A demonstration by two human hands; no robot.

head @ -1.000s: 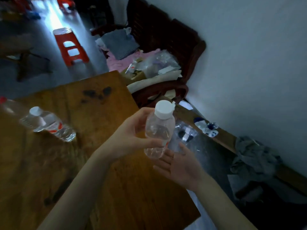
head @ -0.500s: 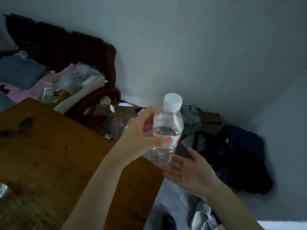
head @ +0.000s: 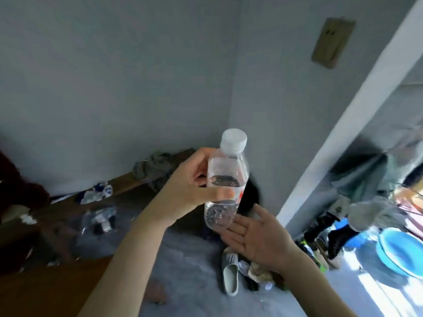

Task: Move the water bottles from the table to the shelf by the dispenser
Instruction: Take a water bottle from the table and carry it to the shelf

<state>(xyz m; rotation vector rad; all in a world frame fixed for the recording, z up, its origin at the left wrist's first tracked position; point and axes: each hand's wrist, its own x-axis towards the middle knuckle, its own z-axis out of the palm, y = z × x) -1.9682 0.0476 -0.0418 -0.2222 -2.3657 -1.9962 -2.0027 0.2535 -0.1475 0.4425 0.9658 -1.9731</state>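
Table now gone from under hands, left hand (head: 190,186) gripping bottle (head: 225,179), right hand (head: 258,236) spread below

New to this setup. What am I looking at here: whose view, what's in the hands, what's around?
There is no robot here: a person wears one wide-angle camera on the head, looking forward and down at both bare hands. The left hand grips a clear water bottle upright around its middle; it has a white cap and is partly filled. The right hand is open, palm up, just under the bottle's base; contact is unclear. Below is a grey floor with a grey slipper, and a blue basin at right. No shelf or dispenser is in view.
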